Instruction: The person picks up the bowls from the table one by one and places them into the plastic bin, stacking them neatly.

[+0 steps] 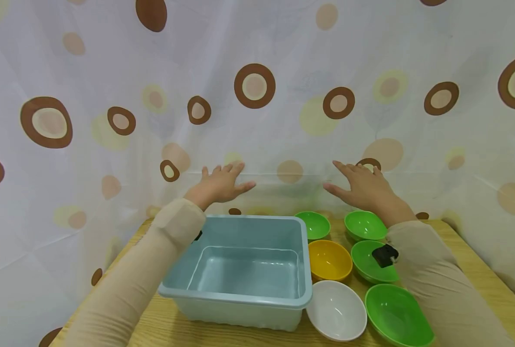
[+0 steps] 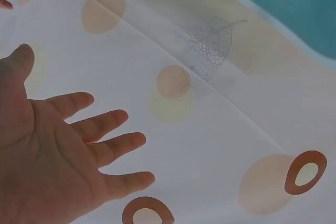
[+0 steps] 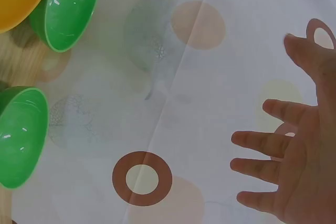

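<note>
Green bowls (image 1: 363,225), four in all, an orange bowl (image 1: 330,260) and a white bowl (image 1: 337,311) sit mouth up on a wooden table (image 1: 162,323), just to the right of a pale blue rectangular basin (image 1: 235,300). From where I stand they make two columns running away from the person: nearer the basin, white at the front, then orange, then green; farther right, three greens. The right sleeve (image 1: 439,274), beige, partly covers the nearer two of those three.

Both hands are raised and hold nothing. The left hand (image 1: 220,187) hangs in the air above the basin's far side, fingers straight and spread, thumb pointing inward. The right hand (image 1: 363,188) mirrors it above the far green bowls, fingers likewise stretched apart. The two are well apart from each other. A black device (image 1: 385,255) shows at the right wrist. Behind everything hangs a pale curtain (image 1: 283,130) printed with brown rings and beige spots.
</note>
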`<state>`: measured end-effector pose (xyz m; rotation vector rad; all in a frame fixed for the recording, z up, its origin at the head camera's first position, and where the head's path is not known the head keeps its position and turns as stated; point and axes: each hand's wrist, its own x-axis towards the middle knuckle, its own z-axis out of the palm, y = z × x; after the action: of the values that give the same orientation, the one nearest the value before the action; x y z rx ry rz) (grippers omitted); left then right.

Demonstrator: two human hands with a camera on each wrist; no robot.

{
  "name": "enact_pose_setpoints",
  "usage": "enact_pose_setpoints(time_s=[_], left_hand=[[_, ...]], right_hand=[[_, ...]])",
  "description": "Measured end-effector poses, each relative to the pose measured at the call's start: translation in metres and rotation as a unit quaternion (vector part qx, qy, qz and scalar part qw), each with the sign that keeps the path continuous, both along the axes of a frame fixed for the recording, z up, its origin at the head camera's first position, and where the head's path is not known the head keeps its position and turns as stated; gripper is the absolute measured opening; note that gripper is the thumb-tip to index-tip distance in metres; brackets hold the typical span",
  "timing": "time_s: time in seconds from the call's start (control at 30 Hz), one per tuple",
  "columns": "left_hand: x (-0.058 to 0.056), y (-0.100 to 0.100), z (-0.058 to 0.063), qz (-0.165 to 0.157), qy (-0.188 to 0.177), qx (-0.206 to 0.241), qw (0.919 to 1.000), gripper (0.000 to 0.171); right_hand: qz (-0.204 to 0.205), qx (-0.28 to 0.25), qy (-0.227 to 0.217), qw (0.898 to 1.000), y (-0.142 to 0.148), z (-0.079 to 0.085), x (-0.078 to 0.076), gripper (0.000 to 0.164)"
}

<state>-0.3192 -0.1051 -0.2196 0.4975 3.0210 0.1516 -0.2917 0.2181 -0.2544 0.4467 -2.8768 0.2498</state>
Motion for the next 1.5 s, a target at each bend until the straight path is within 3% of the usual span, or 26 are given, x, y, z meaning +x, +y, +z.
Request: enact_pose_setpoints(time_s=[0.33, 0.83, 1.27, 1.5], left_hand=[[0.004, -0.011, 0.001, -0.027, -0.001, 0.011, 0.9996, 0.071], [0.012, -0.046, -0.003, -0.072, -0.027, 0.089, 0.9931, 0.067], [0.022, -0.073, -0.014, -0.095, -0.029, 0.094, 0.9907, 0.063], [0.030, -0.084, -0.023, -0.077, -0.026, 0.098, 0.9919, 0.060]], right_hand=[[0.038, -0.015, 0.006, 0.999, 0.003, -0.001, 0.006, 0.075], [0.080, -0.025, 0.027, 0.996, 0.006, 0.001, 0.013, 0.066], [0.068, -0.030, 0.010, 0.997, 0.009, -0.001, 0.025, 0.061], [0.064, -0.039, -0.003, 0.997, 0.013, -0.005, 0.030, 0.062]])
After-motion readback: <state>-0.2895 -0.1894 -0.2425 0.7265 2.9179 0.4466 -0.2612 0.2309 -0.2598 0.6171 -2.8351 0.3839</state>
